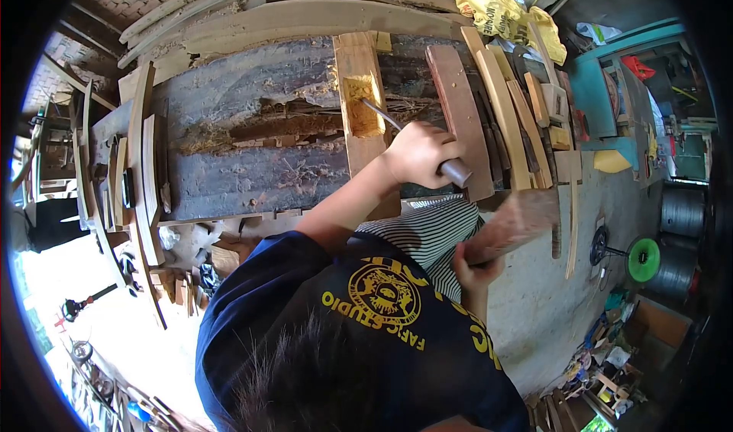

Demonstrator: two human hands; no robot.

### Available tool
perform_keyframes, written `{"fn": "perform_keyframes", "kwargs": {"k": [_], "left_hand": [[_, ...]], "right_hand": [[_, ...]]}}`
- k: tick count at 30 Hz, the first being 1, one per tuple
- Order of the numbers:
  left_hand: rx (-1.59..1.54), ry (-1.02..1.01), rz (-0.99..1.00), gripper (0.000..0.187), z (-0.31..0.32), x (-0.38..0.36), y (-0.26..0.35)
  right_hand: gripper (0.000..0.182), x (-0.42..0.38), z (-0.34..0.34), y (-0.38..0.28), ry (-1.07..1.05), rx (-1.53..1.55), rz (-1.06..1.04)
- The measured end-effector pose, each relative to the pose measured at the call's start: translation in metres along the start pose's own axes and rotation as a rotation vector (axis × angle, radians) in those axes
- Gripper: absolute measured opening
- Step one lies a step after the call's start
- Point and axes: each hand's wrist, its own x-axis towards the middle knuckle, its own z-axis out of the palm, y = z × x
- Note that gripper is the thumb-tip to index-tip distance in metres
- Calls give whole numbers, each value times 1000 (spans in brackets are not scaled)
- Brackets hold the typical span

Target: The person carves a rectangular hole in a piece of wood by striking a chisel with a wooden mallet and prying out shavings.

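My left hand (421, 155) is closed around the handle of a chisel (388, 117). Its thin metal blade slants down into a rectangular recess cut in a light wooden beam (354, 59). The butt of the chisel's handle sticks out past my fist, toward the right. Wood chips and a rough, pale surface show in the recess. Lower right, my right hand (479, 268) grips one end of a wooden mallet (519, 222), a thick reddish-brown block blurred by motion. The mallet is apart from the chisel handle.
The beam lies across a dark, worn workbench (214, 180) with a split middle. A reddish plank (458, 111) and several wood strips and tools lie to the right. A yellow sack (496, 12) sits at the back. A green fan (643, 259) stands on the right.
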Motion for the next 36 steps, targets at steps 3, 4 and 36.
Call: {"fn": "perform_keyframes", "kwargs": {"k": [3, 4, 36], "left_hand": [[-22, 72, 75, 29, -6, -8, 1], [-35, 106, 101, 30, -9, -10, 2], [-146, -166, 410, 22, -35, -58, -20]], "right_hand": [[55, -4, 20, -16, 35, 134, 80], [56, -3, 27, -23, 66, 204, 104], [39, 0, 64, -5, -198, 5, -7]]}}
